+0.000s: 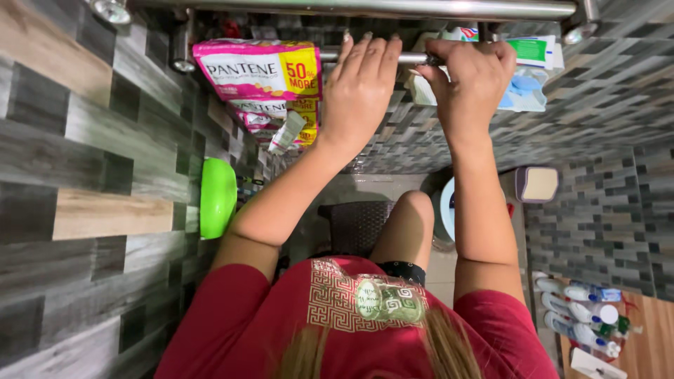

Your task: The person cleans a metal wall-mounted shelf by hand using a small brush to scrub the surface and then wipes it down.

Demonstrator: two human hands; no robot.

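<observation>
While both arms reach up toward the tiled wall, the left hand (pixel 359 88) lies over a thin metal rail (pixel 414 57) with its fingers held together and curled across the top of it, and the right hand (pixel 469 81) is clamped on the same rail just beside it, fingers wrapped around the bar. The rail runs level between two wall fittings, below a second, thicker metal bar (pixel 351 8); two bars are visible in total. One pink and yellow sachet strip (pixel 258 69) hangs from the rail to the left of the left hand, and at least one more strip of the same kind (pixel 277 116) hangs beneath it, partly covered; the exact count cannot be determined. One small white tube (pixel 286 133) lies against the strips. One white and blue package (pixel 526 77) sits behind the right hand, largely hidden by the fingers. One green round object (pixel 217 196) is mounted on the wall at left, seen edge-on, so its kind is unclear. One dark woven stool (pixel 357 224) stands below, partly covered by a knee. One small mirror (pixel 537 184) is fixed to the wall at right. A cluster of white and blue bottles (pixel 583 316) stands at lower right; the count is uncertain, as they overlap and the frame edge cuts off the lowest.
</observation>
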